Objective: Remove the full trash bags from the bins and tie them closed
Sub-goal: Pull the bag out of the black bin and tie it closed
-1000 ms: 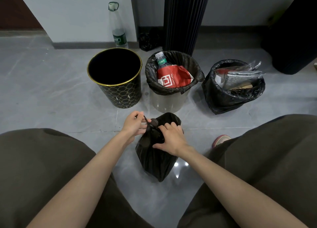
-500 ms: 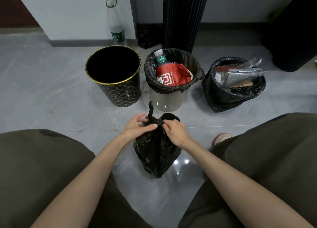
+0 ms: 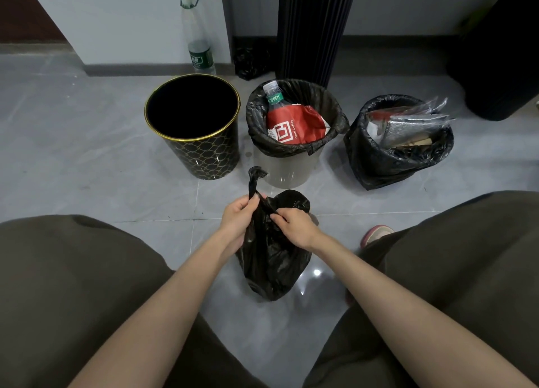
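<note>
Both hands grip the black trash bag [image 3: 272, 259], which stands on the grey floor [image 3: 87, 169] between the knees: the left hand [image 3: 237, 215] pinches its twisted neck, the right hand [image 3: 294, 224] clutches the gathered plastic beside it.

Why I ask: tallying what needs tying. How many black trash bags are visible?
4: held bag in left hand and right hand; clear-bin liner; full bag at right; crumpled bag by the wall. The gold-rimmed bin may hide another.
</note>
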The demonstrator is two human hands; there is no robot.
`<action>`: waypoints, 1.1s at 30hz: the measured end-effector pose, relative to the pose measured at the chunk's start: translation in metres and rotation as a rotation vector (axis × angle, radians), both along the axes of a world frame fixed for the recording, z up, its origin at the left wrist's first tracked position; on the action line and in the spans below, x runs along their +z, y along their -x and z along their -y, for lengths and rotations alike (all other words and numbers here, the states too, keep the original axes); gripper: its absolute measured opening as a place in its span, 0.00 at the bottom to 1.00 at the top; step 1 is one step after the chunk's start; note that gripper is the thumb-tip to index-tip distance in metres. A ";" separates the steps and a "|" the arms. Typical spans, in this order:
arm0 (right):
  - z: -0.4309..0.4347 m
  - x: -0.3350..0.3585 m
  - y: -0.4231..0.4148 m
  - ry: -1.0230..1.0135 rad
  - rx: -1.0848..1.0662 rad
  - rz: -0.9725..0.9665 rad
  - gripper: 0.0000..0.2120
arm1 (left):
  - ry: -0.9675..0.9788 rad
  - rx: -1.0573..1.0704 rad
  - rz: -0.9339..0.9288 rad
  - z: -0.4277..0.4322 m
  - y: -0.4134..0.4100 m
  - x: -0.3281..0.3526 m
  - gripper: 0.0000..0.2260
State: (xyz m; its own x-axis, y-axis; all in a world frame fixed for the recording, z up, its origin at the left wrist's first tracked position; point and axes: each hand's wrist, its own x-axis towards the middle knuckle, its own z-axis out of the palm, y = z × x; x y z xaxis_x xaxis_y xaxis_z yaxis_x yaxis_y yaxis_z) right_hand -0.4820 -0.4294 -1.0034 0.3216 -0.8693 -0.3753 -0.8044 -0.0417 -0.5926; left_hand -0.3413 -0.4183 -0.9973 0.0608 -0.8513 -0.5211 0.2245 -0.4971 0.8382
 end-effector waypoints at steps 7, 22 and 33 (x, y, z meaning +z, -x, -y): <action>0.005 0.012 0.009 -0.359 -0.557 0.622 0.17 | 0.094 -0.090 0.225 0.003 0.010 0.000 0.15; 0.012 0.008 0.021 -0.025 -0.443 0.411 0.14 | 0.257 -0.431 0.738 0.003 0.014 -0.011 0.15; 0.007 0.031 0.021 -0.313 -0.287 0.574 0.15 | 0.329 -0.548 0.897 -0.001 0.008 -0.010 0.16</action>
State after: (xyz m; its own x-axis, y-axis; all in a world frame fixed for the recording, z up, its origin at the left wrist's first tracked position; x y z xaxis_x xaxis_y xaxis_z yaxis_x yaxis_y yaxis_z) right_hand -0.5028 -0.4366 -0.9723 0.3173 -0.8284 -0.4615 -0.3159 0.3666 -0.8751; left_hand -0.3493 -0.4171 -1.0076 -0.1244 -0.9678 -0.2188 -0.7148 -0.0656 0.6963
